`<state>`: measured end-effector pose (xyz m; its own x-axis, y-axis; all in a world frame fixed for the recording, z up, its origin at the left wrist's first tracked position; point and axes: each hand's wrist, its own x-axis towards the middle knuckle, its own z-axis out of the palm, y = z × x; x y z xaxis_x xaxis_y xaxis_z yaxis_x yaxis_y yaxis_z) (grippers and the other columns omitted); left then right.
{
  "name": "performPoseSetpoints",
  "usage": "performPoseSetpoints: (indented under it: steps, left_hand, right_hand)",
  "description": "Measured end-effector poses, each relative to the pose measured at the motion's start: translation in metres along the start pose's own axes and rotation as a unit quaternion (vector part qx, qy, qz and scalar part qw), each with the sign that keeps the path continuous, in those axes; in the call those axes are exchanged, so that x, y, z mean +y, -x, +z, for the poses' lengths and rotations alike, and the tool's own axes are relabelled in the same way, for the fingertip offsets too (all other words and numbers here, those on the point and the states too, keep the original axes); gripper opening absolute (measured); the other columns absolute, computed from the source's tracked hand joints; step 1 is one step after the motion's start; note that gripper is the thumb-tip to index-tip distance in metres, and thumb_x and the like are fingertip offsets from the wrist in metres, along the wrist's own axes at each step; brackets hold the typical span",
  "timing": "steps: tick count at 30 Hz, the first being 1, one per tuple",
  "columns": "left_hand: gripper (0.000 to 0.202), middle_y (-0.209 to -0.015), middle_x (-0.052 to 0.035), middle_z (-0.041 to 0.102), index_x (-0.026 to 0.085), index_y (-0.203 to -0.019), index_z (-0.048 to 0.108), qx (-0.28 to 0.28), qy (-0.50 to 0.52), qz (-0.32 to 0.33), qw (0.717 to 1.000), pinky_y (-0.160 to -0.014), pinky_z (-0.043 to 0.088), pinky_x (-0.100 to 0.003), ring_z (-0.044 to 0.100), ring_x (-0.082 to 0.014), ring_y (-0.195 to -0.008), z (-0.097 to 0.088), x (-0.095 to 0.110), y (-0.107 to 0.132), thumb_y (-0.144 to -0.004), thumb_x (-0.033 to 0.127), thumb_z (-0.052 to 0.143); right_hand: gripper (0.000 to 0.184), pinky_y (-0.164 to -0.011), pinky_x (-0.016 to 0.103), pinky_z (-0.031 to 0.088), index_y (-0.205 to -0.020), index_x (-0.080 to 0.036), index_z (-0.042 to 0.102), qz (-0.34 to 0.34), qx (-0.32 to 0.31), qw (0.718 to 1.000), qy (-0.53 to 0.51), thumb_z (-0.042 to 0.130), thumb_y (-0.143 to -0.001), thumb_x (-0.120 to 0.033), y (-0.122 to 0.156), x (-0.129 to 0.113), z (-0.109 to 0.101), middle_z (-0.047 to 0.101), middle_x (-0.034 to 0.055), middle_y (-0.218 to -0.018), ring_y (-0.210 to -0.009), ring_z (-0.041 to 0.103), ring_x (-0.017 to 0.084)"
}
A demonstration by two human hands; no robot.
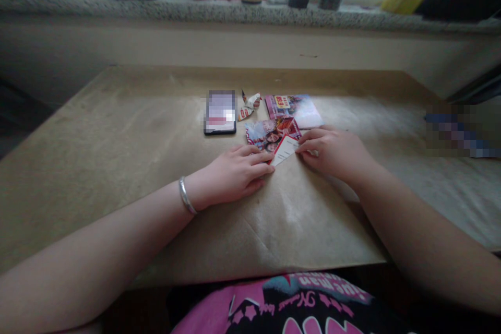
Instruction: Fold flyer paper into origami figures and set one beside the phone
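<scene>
Paper [285, 149] between left hand [239, 174] and right hand [335, 153]

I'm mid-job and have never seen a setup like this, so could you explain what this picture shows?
There's no machine here: a camera worn on a person's head looks forward and down at their own two bare hands. The left hand, with a silver bangle on its wrist, and the right hand have their fingers at a colourful printed sheet, either side of its white folded part. Whether either pinches it, I can't tell. Also on the table lie a dark-edged device with a blurred screen, a small folded paper shape and another printed sheet. A windowsill runs beyond.
</scene>
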<state>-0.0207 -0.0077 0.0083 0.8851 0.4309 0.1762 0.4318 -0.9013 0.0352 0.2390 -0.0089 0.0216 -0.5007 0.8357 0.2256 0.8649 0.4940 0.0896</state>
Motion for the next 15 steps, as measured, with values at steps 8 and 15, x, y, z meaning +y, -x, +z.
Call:
performPoseSetpoints:
  steps: [8, 15]
  left_hand:
    - [0.028, -0.127, -0.0024, 0.063, 0.023, -0.114, 0.066, -0.011, 0.045, 0.018, 0.999, -0.1, 0.047, -0.039, 0.056, -0.0225, -0.116, -0.01, -0.007, 0.001, -0.093, 0.025, 0.047]
    - [0.027, -0.126, 0.0004, 0.064, 0.024, -0.109, 0.068, -0.018, 0.098, 0.052, 0.994, -0.104, 0.045, -0.038, 0.055, -0.0202, -0.117, -0.01, -0.019, 0.004, -0.09, 0.018, 0.05]
  right_hand:
    - [0.025, -0.063, 0.03, 0.044, -0.089, -0.03, 0.077, 0.052, -0.029, 0.998, 0.011, 0.054, -0.083, -0.027, -0.001, 0.008, 0.001, 0.074, -0.0009, -0.101, -0.091, 0.067, 0.021]
    - [0.027, -0.057, 0.03, 0.043, -0.092, -0.031, 0.077, 0.089, -0.058, 0.994, 0.035, 0.051, -0.085, -0.031, -0.001, 0.01, -0.001, 0.074, -0.0011, -0.103, -0.087, 0.068, 0.021]
